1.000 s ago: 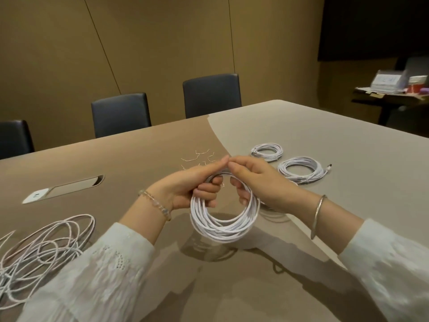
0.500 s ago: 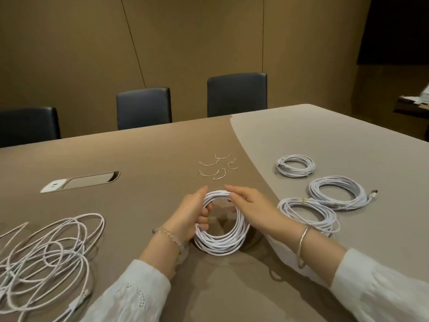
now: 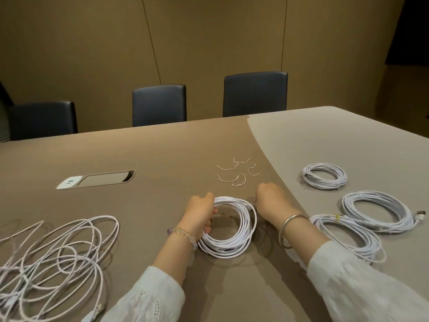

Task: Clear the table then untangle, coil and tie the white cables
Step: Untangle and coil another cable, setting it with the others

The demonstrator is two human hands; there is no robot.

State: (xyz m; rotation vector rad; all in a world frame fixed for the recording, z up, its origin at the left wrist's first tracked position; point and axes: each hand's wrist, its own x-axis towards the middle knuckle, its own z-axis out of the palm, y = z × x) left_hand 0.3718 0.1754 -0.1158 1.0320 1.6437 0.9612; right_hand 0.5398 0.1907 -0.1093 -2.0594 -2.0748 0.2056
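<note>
While flat on the table [image 3: 162,147], white coil [image 3: 228,226] held at both sides.
Left hand [image 3: 200,213] curled round coil's left rim; right hand [image 3: 270,201] fisted at its right edge, grip contents too small to tell. Beyond coil: wire ties [image 3: 235,170]. Right of coil: three finished coils [image 3: 325,175]. Left of coil: tangled cables [image 3: 55,259].

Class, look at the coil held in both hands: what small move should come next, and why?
Probably reach the right hand forward to pick one of the twist ties lying just beyond it. The left hand grips the wound coil on the table, and no tie shows on it.
</note>
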